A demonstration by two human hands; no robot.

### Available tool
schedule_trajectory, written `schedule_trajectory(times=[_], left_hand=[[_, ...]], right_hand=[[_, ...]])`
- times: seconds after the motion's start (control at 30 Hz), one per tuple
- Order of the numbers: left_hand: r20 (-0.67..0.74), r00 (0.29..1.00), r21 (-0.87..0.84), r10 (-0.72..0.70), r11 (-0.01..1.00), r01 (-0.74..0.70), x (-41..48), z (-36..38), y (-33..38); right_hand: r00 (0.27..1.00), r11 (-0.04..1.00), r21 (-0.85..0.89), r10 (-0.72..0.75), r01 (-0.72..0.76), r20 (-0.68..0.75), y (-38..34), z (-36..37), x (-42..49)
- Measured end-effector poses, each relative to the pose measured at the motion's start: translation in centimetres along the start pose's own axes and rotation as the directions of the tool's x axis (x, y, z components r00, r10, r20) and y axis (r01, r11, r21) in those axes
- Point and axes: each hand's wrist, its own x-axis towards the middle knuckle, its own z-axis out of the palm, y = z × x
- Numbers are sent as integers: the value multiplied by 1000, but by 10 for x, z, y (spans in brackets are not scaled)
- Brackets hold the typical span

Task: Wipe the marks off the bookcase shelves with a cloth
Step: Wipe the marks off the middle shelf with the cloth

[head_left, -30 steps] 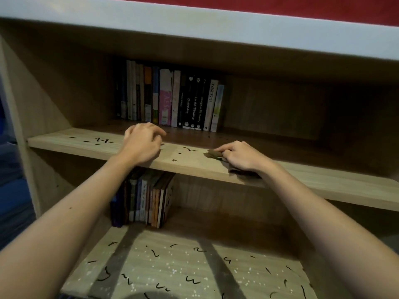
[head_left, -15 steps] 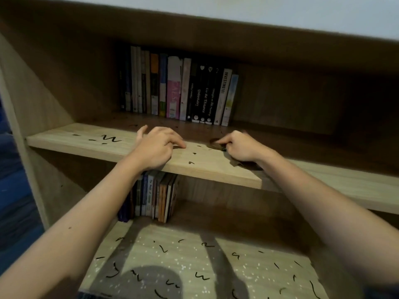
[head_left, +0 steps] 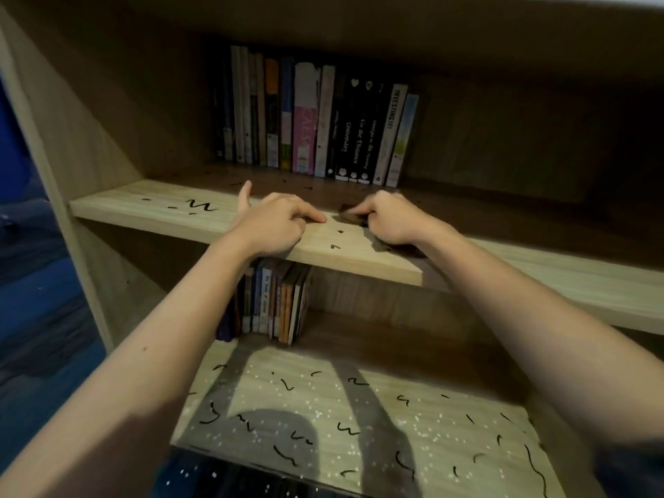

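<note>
The right hand (head_left: 391, 219) lay on the upper shelf (head_left: 143, 213) of the bookcase, a little in from the front edge and near the middle of its length, with its fingers (head_left: 363, 210) curled down around a dark brown cloth (head_left: 350, 219) and pressing it to the wood. One end of the cloth stuck out just past the fingertips toward the left, and a second fold showed under the heel of the hand near the shelf's front edge. The left hand (head_left: 273, 224) rested just beside it on the same shelf and held nothing: the fingers were loosely bent, the forefinger was stretched out with its tip close to the cloth's end, and the thumb was lifted off the wood. Two small black marks (head_left: 337, 239) sat on the wood between the hands, by the front edge, and larger squiggles (head_left: 197, 206) lay toward the shelf's left end. A row of upright books (head_left: 312, 120) stood at the back edge. The lower shelf (head_left: 449, 436) carried many black scribbles and a shorter row of books (head_left: 276, 303) at its back left corner.
</note>
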Motion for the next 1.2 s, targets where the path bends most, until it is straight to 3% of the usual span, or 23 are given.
schedule_trajectory(times=[0.13,0.37,0.43,0.6,0.77,1.03,1.1,1.2], left_hand=[[11,999,-53,-31,998,32,1,-5,0],[-16,999,-18,-37,999,37,5,4,-5],[-17,1000,-14,-9,1000,9,7,5,-8],[-34,999,2,-5,1000,5,7,9,-7],[-5,1000,-10,12,1000,-12,5,0,-6],[-36,997,18,70,997,-70,5,3,-10],[-33,997,24,76,997,-75,5,4,-9],[-5,998,39,66,997,-66,5,5,-10]], right_hand=[[1000,1000,-7,5,-4,28,2,4,27],[965,966,-51,-251,255,77,34,-24,-44],[964,965,-41,-258,261,61,44,-26,-72],[985,985,-31,-167,168,31,27,-10,-36],[997,997,32,62,-63,36,-3,-6,9],[982,999,0,50,-51,-181,-13,7,-91],[982,994,68,100,-90,-159,-13,3,-82],[981,986,7,168,-168,-94,-20,4,-46]])
